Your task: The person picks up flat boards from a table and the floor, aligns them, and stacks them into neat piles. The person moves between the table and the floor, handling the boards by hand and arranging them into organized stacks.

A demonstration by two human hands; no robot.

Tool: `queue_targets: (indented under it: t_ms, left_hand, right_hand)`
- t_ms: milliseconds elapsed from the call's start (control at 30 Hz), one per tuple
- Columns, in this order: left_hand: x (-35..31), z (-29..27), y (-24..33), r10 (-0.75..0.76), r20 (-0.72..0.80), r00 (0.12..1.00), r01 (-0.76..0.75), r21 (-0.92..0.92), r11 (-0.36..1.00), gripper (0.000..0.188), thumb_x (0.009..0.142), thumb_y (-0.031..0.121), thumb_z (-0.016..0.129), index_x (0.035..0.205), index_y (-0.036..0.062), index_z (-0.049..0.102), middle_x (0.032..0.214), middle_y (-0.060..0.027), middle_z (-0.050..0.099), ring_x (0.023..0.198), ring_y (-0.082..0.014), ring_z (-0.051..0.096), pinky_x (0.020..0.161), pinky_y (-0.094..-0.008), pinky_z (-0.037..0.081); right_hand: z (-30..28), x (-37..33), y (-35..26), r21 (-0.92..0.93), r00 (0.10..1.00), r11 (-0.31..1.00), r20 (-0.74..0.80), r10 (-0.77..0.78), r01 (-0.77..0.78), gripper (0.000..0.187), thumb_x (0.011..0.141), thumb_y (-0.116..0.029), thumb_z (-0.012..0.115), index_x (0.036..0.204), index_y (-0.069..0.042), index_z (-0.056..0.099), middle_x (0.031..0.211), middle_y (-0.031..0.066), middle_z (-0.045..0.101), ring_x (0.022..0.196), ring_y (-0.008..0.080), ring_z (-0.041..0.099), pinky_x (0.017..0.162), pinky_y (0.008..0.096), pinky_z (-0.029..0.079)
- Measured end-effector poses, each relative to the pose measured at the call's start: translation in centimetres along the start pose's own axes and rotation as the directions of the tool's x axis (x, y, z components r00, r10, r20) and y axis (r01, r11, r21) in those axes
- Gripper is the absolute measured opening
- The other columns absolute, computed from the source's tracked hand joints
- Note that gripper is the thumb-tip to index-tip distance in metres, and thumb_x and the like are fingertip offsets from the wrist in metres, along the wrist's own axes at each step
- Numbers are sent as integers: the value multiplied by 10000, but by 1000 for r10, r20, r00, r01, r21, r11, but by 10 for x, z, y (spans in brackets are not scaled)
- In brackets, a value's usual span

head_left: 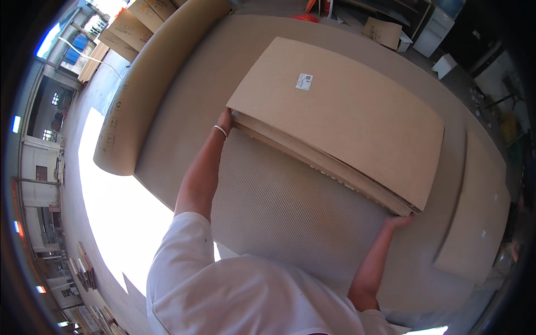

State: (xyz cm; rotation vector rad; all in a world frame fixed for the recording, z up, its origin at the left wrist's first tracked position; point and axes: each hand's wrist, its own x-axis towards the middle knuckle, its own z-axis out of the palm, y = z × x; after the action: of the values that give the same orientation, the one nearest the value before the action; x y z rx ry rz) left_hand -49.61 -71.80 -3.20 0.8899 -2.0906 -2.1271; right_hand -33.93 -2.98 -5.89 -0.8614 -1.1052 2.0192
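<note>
A large flat cardboard box (pixel 346 123) lies across the middle of the view, with a small white label (pixel 304 82) on its top. Its near side shows a dark gap and layered, ragged edges below the top panel. At the near left corner, my left hand (pixel 225 119) grips the box, a pale bracelet around the wrist. My right hand (pixel 400 221) holds the near right corner from below. Fingers of both hands are partly hidden by the cardboard. Beneath the box is a ribbed, corrugated sheet (pixel 279 201).
A wide brown cardboard sheet (pixel 184 100) spreads under everything, its left side curled into a thick roll (pixel 128 117). Another cardboard panel (pixel 477 218) lies at the right. Cartons (pixel 128 30) stand at the far left, beside a sunlit floor (pixel 106 206). White boxes (pixel 445 66) sit at the far right.
</note>
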Motion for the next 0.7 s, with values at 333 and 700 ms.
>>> queue_targets:
  t_ms: [333,700]
  left_hand:
    - [-33,18,6,216,-144,966,-105,546,831,566,985,450,326,1283,11,524,1236,-286,569,1183,-407,532,1025,-441,384]
    - [-15,6,-15,247,-35,968,-192,527,828,541,985,426,332,1286,24,534,1293,-262,545,1239,-388,494,1052,-454,354]
  right_hand:
    - [7,-14,-10,-71,997,995,35,-72,74,601,926,-443,382,1297,20,479,1321,167,496,1201,291,498,1030,450,372]
    - [-18,4,-5,-225,990,970,124,-61,88,652,892,-443,449,1349,23,454,1353,183,471,1227,340,468,1045,490,361]
